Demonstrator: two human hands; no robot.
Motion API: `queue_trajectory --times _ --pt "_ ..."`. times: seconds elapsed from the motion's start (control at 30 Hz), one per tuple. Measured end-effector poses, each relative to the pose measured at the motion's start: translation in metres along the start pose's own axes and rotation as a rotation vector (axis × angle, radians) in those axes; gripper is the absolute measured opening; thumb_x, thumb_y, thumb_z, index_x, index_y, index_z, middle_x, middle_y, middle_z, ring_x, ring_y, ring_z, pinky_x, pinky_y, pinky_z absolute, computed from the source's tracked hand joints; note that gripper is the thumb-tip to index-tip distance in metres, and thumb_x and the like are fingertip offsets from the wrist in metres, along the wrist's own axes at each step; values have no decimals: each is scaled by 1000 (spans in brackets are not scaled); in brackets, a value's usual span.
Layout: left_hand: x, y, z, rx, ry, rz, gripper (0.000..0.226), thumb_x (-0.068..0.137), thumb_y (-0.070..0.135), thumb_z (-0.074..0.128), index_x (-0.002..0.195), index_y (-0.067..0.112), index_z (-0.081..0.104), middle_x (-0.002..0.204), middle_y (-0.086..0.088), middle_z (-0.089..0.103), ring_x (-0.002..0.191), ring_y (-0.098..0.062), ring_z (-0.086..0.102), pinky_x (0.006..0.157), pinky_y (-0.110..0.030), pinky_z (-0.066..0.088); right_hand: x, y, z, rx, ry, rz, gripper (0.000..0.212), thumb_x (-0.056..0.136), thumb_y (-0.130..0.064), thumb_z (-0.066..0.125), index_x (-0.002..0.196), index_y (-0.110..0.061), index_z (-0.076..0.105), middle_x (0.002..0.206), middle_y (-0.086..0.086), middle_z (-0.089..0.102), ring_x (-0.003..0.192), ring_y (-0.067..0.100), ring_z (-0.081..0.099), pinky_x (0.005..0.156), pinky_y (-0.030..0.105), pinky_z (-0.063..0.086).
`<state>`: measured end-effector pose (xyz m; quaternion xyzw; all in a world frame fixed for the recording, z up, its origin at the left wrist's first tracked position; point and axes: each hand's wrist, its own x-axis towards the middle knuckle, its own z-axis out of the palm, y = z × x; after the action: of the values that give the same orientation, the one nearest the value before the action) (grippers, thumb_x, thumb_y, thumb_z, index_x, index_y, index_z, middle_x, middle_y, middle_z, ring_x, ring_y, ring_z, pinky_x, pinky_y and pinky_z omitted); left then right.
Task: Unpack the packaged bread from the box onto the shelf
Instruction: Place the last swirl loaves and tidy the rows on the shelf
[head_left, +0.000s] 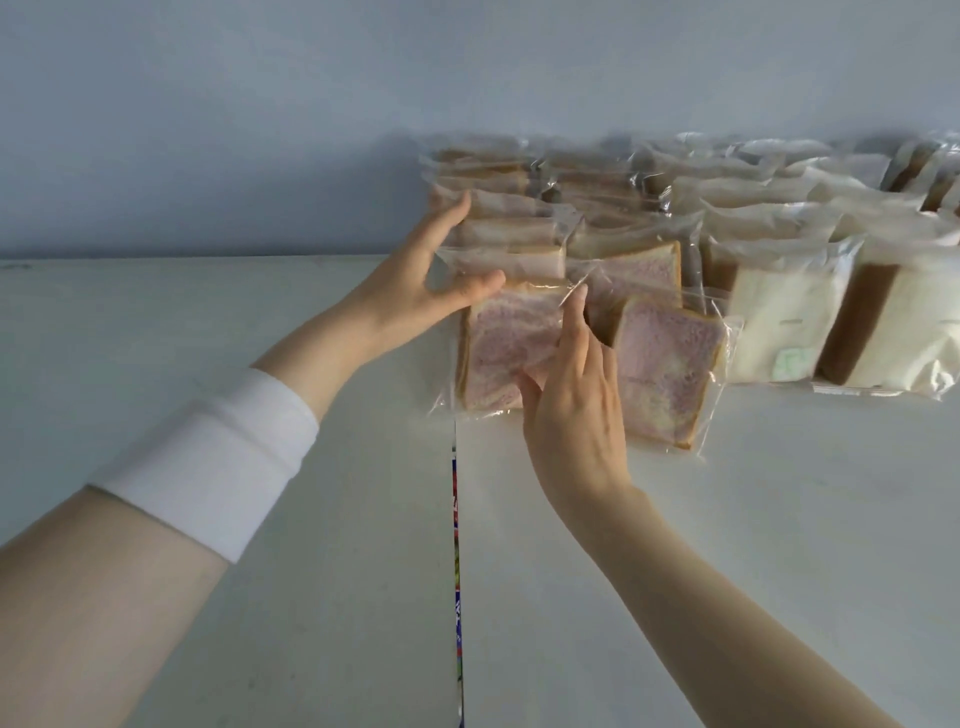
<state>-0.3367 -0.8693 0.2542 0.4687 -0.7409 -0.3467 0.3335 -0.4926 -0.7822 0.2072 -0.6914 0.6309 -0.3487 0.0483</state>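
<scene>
White shelf (260, 415), pale wall behind. Front pink-swirl pack (498, 338) stands at the left row's head, touching the packs behind. Your left hand (415, 280), fingers spread, braces the row's side; your right hand (571, 415), fingers straight, presses its face. Neither grips. Neighbour pack (670, 374) sits tilted. Risk: uneven release & slick wrap may tip the front pack fwd.

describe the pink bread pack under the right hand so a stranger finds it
On the white shelf, rows of clear-bagged bread stand against the pale wall. The leftmost row's front pack is a pink-swirled slice in a clear plastic bag. Unlike the pink pack to its right, it has the right hand resting on it.
</scene>
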Motion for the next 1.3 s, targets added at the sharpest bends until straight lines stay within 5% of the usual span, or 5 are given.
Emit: queue_trajectory --times 0.27,0.63,0.83,1.03,1.3 --pt "0 -2 -4 -122 -106 7 116 56 75 64 146 36 3 158 2 -10 144 -9 -9 116 -25 6 2 -3 1 334 -58 23 81 82 3 56 146 -3 7 149 1 19 138 31 28 114 42 25" --pt "2 -21 10 -333 39 3 123 65 45 70 141 31 -25 158 6 -1 108 2 54 94 -20 45 11 -12 11 460 -114 145 93 80 -12 71 144 4 6 153 16 18 144 22 18 117 38 23" --pt "4 -24 24 -356 100 -3 137 53 70 72 146 18 -13 155 10 10 140 -1 13 115 -29 20 12 -6 2 390 -51 166 88 82 -9 67 147 -9 8 155 3 20 143 15 20 115 33 25" --pt "9 -28 24 -274 76 55 87 82 19 66 145 10 6 120 17 47 82 14 57 75 -5 44 15 -6 7 364 -46 181 86 87 -9 62 149 -18 3 156 -2 17 141 10 20 104 17 22" --pt "-20 0 6 -122 100 48 129 53 67 70 147 26 -9 158 -2 -9 139 1 0 117 -36 13 12 10 -7 472 -299 309 91 86 -10 62 149 -13 -5 157 1 12 144 13 13 107 15 12"
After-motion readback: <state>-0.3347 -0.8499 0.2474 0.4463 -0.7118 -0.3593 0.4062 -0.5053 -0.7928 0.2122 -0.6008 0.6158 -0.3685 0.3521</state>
